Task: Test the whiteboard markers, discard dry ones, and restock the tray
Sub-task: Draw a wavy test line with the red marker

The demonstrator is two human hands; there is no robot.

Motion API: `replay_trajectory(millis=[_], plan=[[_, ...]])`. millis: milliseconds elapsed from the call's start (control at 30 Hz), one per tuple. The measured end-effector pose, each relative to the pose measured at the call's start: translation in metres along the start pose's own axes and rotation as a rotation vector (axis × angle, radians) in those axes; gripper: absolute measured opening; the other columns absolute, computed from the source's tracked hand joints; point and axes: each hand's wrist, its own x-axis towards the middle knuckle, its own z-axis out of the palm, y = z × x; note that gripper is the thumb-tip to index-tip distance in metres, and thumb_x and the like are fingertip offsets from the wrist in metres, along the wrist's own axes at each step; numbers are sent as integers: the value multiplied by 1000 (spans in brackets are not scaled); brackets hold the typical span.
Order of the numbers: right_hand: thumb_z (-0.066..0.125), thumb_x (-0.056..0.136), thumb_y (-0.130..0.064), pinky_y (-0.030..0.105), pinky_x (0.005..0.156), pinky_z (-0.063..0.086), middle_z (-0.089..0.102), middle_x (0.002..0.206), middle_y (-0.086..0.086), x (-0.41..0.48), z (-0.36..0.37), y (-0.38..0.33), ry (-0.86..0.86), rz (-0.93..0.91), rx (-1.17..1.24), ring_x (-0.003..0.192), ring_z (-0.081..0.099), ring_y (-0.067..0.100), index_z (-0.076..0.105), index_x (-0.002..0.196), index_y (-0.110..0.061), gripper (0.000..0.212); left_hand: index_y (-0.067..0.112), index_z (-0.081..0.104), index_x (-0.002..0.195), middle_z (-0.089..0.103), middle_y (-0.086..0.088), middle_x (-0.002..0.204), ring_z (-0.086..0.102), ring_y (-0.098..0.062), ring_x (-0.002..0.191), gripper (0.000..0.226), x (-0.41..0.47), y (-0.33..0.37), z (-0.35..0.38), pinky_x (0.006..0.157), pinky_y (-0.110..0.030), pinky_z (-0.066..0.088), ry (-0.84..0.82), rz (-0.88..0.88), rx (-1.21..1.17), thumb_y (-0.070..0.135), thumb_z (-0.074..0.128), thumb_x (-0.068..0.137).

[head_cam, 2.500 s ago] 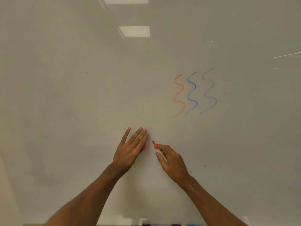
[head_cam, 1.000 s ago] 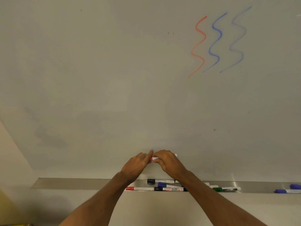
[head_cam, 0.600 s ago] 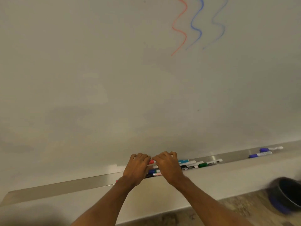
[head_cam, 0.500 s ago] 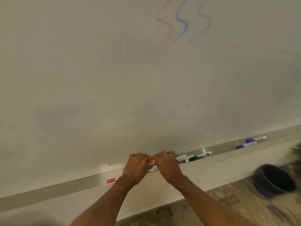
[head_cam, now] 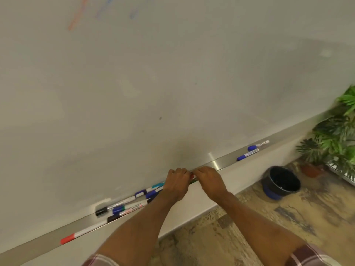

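Note:
My left hand (head_cam: 177, 184) and my right hand (head_cam: 208, 181) meet over the metal marker tray (head_cam: 221, 164), both closed on a red marker (head_cam: 192, 176) of which only a sliver shows between the fingers. Left of my hands several markers lie in a loose pile (head_cam: 130, 203) on the tray: black, blue, green and teal caps. A red-capped marker (head_cam: 76, 235) lies alone further left. Two blue markers (head_cam: 251, 150) rest on the tray to the right. The whiteboard (head_cam: 172, 73) carries blurred red and blue test strokes (head_cam: 76, 16) at top left.
A dark round bin (head_cam: 280, 182) with a blue base stands on the mottled floor at the right, below the tray. Green potted plants (head_cam: 336, 135) fill the far right edge. A white ledge runs under the tray.
My hands came down from the board, brought cap and red marker together, and now hold it over the tray. The view swung down and right, bringing the bin and plants into sight.

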Motion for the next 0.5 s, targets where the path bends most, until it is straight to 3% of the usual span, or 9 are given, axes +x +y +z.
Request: replay_trajectory(millis=[100,200,333,500], plan=[[68,77,-16,31,67,55,72,85,5,5,-6,46,40,11,1,76,67,22,72,91,-15,15,18,51,125,54,-5,126,49,-25,115,32,43,30,4,94,-37,34,-32,19,-3,12,50,94],[46,81,-28,29,63,54,71,80,5,9,-11,91,69,-5,-3,70,67,21,72,86,-13,31,16,50,128,55,-6,127,50,-25,116,30,83,59,11,94,-38,36,-31,37,-33,15,46,98],[59,88,-19,30,80,51,68,107,7,16,-3,149,-73,86,-20,95,65,23,66,108,-16,22,15,48,132,57,-7,127,53,-25,114,32,122,87,27,96,-38,39,-46,53,-73,15,46,100],[53,94,-20,28,92,45,59,127,5,28,6,189,-128,130,-22,112,57,21,59,123,-19,29,17,40,140,54,-4,137,54,-25,118,40,156,106,55,99,-40,44,-43,48,-242,25,47,101]])
